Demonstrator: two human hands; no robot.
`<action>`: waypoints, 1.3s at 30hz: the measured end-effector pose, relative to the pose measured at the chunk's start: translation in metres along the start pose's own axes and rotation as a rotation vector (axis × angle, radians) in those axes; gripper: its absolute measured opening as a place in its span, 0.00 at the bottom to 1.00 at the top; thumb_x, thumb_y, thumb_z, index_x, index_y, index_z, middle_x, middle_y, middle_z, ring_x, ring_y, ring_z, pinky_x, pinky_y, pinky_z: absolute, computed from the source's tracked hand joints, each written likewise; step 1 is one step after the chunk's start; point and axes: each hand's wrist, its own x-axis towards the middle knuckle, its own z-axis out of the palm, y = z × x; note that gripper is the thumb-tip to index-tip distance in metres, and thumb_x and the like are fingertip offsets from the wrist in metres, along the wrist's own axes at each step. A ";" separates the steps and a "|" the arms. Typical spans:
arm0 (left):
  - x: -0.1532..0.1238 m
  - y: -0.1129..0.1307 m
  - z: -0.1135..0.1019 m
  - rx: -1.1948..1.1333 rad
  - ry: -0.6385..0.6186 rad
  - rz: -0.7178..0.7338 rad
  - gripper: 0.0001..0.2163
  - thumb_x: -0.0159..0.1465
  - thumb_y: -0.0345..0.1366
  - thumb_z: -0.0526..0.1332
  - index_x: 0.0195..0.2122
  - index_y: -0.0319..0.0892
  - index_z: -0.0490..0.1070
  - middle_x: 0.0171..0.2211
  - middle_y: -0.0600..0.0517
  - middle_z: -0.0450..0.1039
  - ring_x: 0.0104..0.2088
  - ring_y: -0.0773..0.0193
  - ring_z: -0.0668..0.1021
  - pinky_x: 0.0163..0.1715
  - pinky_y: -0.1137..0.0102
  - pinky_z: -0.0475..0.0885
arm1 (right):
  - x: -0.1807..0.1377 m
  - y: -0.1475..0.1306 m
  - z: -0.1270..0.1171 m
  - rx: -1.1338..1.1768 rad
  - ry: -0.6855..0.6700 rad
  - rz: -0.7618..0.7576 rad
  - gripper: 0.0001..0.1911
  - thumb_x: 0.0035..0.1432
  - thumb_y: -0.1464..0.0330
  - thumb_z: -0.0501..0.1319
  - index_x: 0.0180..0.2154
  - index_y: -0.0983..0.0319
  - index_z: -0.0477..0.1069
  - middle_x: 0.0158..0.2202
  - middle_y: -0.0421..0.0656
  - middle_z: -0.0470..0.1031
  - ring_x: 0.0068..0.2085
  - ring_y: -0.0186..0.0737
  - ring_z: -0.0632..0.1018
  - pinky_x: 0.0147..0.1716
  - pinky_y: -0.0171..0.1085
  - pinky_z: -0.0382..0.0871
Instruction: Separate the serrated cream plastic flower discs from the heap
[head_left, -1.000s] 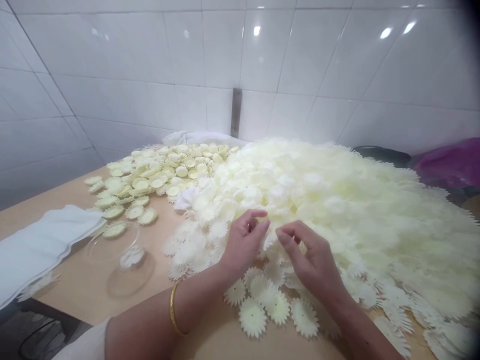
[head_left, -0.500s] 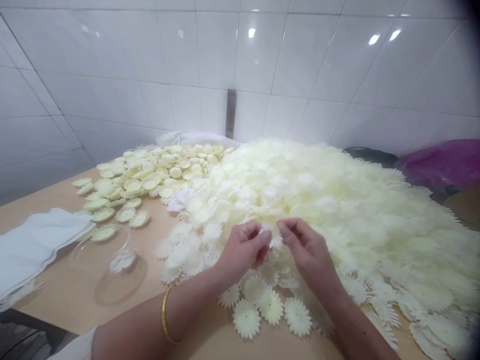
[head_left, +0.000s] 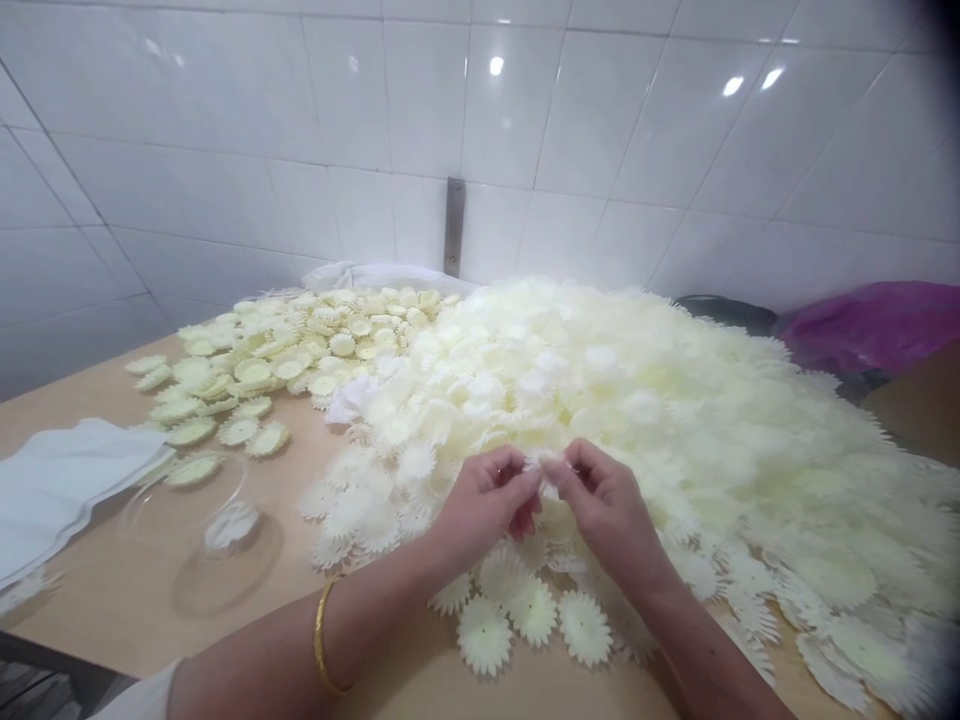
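My left hand (head_left: 491, 492) is closed in a pinch, its thumb against the bent fingers. My right hand (head_left: 604, 500) pinches too, and the fingertips of both hands meet. Between them a bit of a pale, toothed petal disc (head_left: 550, 490) shows; the fingers hide most of it. Right behind the hands rises a big heap of thin cream petal discs (head_left: 630, 390). Below my wrists, several flat petal discs (head_left: 484, 634) with small centre holes lie on the table (head_left: 300, 520).
At the back left, thicker pale-yellow flower pieces (head_left: 255, 370) are piled. White sheets (head_left: 67, 490) lie at the left edge. Nearby stands a clear round dish (head_left: 259, 570) with a white lump (head_left: 231, 526). A purple bag (head_left: 870, 320) sits at the right, against the tiled wall.
My right hand has moved left, so its fingertips now meet those of my left hand. The view has shifted slightly.
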 end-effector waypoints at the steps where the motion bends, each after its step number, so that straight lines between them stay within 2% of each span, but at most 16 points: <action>1: 0.000 0.000 0.000 0.000 -0.012 0.003 0.13 0.58 0.44 0.56 0.25 0.39 0.63 0.20 0.55 0.66 0.17 0.73 0.68 0.17 0.77 0.64 | 0.000 0.000 0.000 0.002 0.009 0.001 0.16 0.53 0.61 0.55 0.20 0.61 0.55 0.18 0.34 0.54 0.21 0.30 0.57 0.21 0.31 0.53; 7: 0.000 -0.003 0.002 -0.078 -0.048 -0.004 0.11 0.57 0.41 0.57 0.24 0.39 0.62 0.19 0.55 0.65 0.17 0.73 0.68 0.17 0.77 0.63 | 0.002 0.001 0.002 0.064 -0.030 0.073 0.19 0.52 0.58 0.56 0.18 0.61 0.52 0.17 0.33 0.51 0.21 0.29 0.55 0.19 0.30 0.51; 14: 0.001 -0.003 -0.003 -0.049 0.066 -0.050 0.11 0.57 0.42 0.57 0.24 0.40 0.62 0.17 0.56 0.64 0.17 0.72 0.68 0.17 0.76 0.62 | 0.005 0.004 -0.002 0.151 -0.216 0.087 0.17 0.52 0.58 0.56 0.21 0.62 0.59 0.20 0.36 0.59 0.23 0.30 0.61 0.22 0.30 0.56; 21: 0.001 -0.001 -0.001 -0.103 -0.015 -0.065 0.11 0.57 0.43 0.57 0.26 0.39 0.63 0.21 0.54 0.66 0.18 0.73 0.69 0.18 0.76 0.63 | 0.002 0.001 -0.002 0.037 -0.099 0.063 0.18 0.53 0.59 0.56 0.19 0.61 0.54 0.18 0.34 0.55 0.21 0.29 0.57 0.20 0.30 0.51; 24: 0.001 -0.001 -0.001 -0.106 -0.047 -0.047 0.10 0.57 0.41 0.57 0.26 0.39 0.62 0.21 0.55 0.66 0.18 0.73 0.68 0.18 0.76 0.63 | 0.003 0.000 -0.001 0.081 -0.082 0.081 0.18 0.52 0.60 0.57 0.19 0.61 0.54 0.17 0.34 0.55 0.21 0.29 0.59 0.21 0.30 0.54; 27: 0.001 -0.004 -0.002 -0.099 -0.031 -0.041 0.11 0.58 0.41 0.56 0.25 0.39 0.61 0.21 0.55 0.66 0.18 0.73 0.68 0.18 0.76 0.63 | 0.004 0.001 -0.001 0.138 -0.072 0.089 0.18 0.55 0.59 0.54 0.19 0.61 0.56 0.18 0.34 0.56 0.22 0.30 0.62 0.23 0.31 0.57; 31: 0.002 -0.005 -0.003 -0.108 -0.008 -0.057 0.12 0.57 0.43 0.57 0.26 0.39 0.63 0.22 0.53 0.67 0.18 0.72 0.68 0.18 0.76 0.62 | 0.006 0.005 -0.002 0.109 -0.051 0.071 0.17 0.56 0.60 0.54 0.20 0.61 0.57 0.19 0.35 0.56 0.22 0.30 0.60 0.22 0.31 0.56; 35: 0.002 -0.003 -0.003 -0.120 0.003 -0.076 0.13 0.55 0.45 0.59 0.25 0.39 0.65 0.18 0.55 0.65 0.17 0.73 0.68 0.18 0.76 0.62 | 0.005 0.007 -0.001 0.024 -0.083 -0.006 0.13 0.57 0.63 0.52 0.24 0.62 0.62 0.21 0.37 0.62 0.25 0.33 0.65 0.25 0.32 0.59; 39: 0.003 -0.007 -0.004 -0.091 0.075 -0.089 0.14 0.55 0.43 0.59 0.20 0.38 0.64 0.14 0.55 0.63 0.16 0.72 0.67 0.18 0.75 0.61 | 0.001 0.007 0.002 -0.198 0.128 -0.289 0.04 0.56 0.70 0.53 0.32 0.62 0.65 0.30 0.42 0.66 0.32 0.36 0.68 0.32 0.35 0.63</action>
